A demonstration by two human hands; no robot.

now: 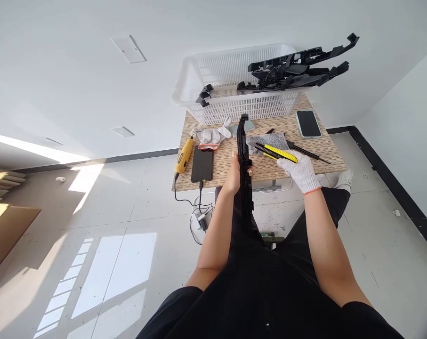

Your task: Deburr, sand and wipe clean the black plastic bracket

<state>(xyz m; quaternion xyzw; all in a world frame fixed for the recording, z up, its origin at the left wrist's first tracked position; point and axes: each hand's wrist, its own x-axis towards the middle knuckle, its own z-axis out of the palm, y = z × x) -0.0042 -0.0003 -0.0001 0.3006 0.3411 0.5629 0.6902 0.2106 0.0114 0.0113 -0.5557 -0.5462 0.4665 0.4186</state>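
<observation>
Black short-sleeved top (269, 292), black trousers (336, 202) — right hand (300, 169) in a white knit glove (305, 178), orange-edged — white shoe (345, 180)

A bare strip of striped wooden tabletop (264, 171) leaves room between the long black plastic part (246, 183) and the white-gloved right hand (301, 172); the white slatted plastic basket (248, 108) blocks the back.

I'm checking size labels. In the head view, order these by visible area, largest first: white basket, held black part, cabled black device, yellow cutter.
1. White basket
2. Black part, held in the left hand
3. Cabled black device
4. Yellow cutter
</observation>
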